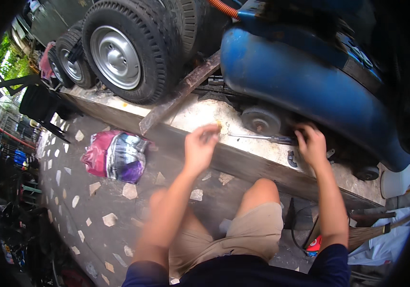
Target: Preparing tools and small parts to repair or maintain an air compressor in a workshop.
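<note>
I crouch before a raised concrete ledge (pixel 200 117). My left hand (pixel 200 146) hovers over the ledge's front edge, fingers pinched on a small yellowish piece (pixel 219 126); the hand is blurred. My right hand (pixel 311 143) reaches under a big blue tank (pixel 300 81) and grips the dark handle of a screwdriver (pixel 257 137), whose metal shaft lies along the ledge pointing left. A small grey wheel (pixel 261 119) of the tank stands just behind the shaft.
Large tyres with silver rims (pixel 123 48) stand at the back left. A rusty metal bar (pixel 181 93) leans across the ledge. A crumpled pink and purple bag (pixel 115 155) lies on the speckled floor. A broom (pixel 370 232) and cloth lie at the right.
</note>
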Motion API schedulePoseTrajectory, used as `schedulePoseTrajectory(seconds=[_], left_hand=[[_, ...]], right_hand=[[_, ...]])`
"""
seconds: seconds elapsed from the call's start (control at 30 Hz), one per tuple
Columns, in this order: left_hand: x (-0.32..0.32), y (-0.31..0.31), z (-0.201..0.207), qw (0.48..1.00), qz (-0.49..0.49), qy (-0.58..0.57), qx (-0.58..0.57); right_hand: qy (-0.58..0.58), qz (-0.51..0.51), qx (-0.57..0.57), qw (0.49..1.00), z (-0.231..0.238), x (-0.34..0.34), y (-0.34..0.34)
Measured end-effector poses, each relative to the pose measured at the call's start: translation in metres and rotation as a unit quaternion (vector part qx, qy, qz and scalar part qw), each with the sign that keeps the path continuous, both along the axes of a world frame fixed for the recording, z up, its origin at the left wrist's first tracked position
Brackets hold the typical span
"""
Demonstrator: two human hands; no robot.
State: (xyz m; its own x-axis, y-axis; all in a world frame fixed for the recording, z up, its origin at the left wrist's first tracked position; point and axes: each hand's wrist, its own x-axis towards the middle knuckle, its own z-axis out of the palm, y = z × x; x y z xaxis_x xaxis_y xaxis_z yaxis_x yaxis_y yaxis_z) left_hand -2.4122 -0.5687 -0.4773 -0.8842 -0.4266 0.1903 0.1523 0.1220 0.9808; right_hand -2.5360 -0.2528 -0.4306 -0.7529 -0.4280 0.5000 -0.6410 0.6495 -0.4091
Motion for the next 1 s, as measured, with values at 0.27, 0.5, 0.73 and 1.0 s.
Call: schedulePoseTrajectory(seconds=[0.27, 0.5, 0.73, 1.0], left_hand=[[-0.063, -0.059, -0.012, 0.953, -0.072, -0.042, -0.291], [-0.058, -0.072, -0.004, 0.98, -0.041, -0.019, -0.193], [-0.06, -0.096, -0.017, 0.969, -0.071, 0.007, -0.236], [-0.068, -0.092, -0.026, 0.935, -0.091, 0.043, -0.339]], right_hand=[[-0.063, 0.076, -0.139, 0.985, -0.014, 0.084, -0.13], [-0.147, 0.045, 0.1, 0.983, -0.022, 0.033, -0.204], [-0.144, 0.053, 0.102, 0.983, -0.019, 0.022, -0.21], [-0.022, 0.054, -0.014, 0.998, -0.021, 0.043, -0.196]])
